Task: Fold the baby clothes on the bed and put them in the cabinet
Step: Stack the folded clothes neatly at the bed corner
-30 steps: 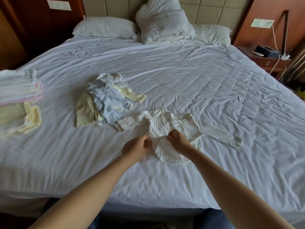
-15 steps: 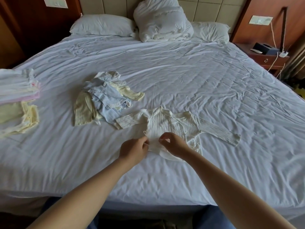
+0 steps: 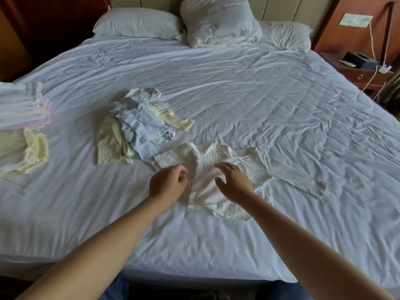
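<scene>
The white baby top point(image 3: 255, 165) lies flat on the bed point(image 3: 281, 100). To the right of it and past it, the sheet is wide and smooth, so a hand can slide there. Just left of it, touching its sleeve, a heap of blue and yellow clothes point(image 3: 138, 131) is in the way. Farther left sit folded stacks point(image 3: 26, 113). Far past it, pillows point(image 3: 138, 23) and a bunched quilt point(image 3: 218, 20) fill the top end.

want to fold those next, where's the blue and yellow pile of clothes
In the head view the unfolded pile lies on the bed left of centre, just beyond and left of the white baby garment.
</scene>
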`<action>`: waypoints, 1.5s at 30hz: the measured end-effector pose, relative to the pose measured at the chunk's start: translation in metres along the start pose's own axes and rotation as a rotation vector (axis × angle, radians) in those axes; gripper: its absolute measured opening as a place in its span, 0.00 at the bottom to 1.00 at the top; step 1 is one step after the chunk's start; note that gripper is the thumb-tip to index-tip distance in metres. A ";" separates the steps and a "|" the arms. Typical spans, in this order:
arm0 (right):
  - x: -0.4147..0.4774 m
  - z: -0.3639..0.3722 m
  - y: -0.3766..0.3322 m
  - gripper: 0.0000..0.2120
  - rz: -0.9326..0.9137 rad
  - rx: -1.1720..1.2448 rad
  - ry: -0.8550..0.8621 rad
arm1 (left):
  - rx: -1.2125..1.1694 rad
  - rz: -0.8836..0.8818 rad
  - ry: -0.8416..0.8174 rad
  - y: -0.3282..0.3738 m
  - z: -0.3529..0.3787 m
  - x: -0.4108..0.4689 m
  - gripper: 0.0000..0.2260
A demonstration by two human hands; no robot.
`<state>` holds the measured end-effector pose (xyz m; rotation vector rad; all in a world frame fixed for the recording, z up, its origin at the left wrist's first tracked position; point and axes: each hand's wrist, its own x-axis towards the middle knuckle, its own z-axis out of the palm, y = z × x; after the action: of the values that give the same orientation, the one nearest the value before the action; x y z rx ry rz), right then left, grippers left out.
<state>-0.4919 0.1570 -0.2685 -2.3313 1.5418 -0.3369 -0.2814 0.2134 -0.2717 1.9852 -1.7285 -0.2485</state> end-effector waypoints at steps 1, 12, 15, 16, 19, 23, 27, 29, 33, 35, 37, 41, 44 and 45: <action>0.008 0.000 -0.002 0.24 0.002 -0.015 -0.023 | -0.008 0.002 0.027 -0.004 0.000 0.008 0.08; 0.080 0.040 -0.009 0.24 -0.047 -0.004 -0.003 | 0.280 -0.080 -0.048 -0.050 0.011 0.080 0.17; 0.081 0.053 -0.006 0.23 -0.064 -0.024 0.059 | 0.295 -0.120 -0.064 -0.061 0.007 0.097 0.13; 0.080 0.054 -0.006 0.23 -0.060 -0.011 0.095 | 0.247 -0.147 -0.041 -0.063 0.005 0.102 0.12; 0.083 0.051 -0.013 0.25 -0.014 0.050 0.188 | -0.019 -0.288 0.057 -0.062 -0.003 0.110 0.12; 0.087 0.055 -0.016 0.32 -0.014 -0.083 0.061 | -0.341 -0.443 0.071 -0.059 -0.006 0.112 0.08; 0.092 0.058 -0.015 0.31 0.018 -0.204 -0.090 | -0.506 -0.482 0.157 -0.065 -0.005 0.111 0.09; 0.094 0.055 -0.017 0.32 0.035 -0.208 -0.150 | -0.577 -0.481 0.219 -0.060 -0.006 0.110 0.10; 0.096 0.039 -0.015 0.34 -0.009 -0.164 -0.262 | -0.690 -0.424 0.251 -0.038 -0.009 0.109 0.13; 0.085 0.031 -0.005 0.32 -0.062 -0.146 -0.211 | -0.706 -0.371 0.232 -0.018 -0.011 0.108 0.13; 0.066 0.025 0.010 0.29 -0.082 -0.146 -0.153 | -0.704 -0.305 0.189 0.002 -0.009 0.107 0.14; 0.026 0.014 0.047 0.30 -0.115 -0.121 -0.091 | -0.715 -0.227 0.080 0.041 0.007 0.105 0.14; 0.005 0.001 0.071 0.33 -0.127 -0.122 -0.073 | -0.620 -0.145 0.015 0.068 0.026 0.103 0.15; -0.001 -0.002 0.078 0.31 -0.116 -0.129 -0.064 | -0.587 -0.124 -0.005 0.076 0.032 0.102 0.16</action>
<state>-0.5595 0.1296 -0.2975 -2.5111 1.4413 -0.1937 -0.3440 0.1010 -0.2454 1.6464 -1.3303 -0.7139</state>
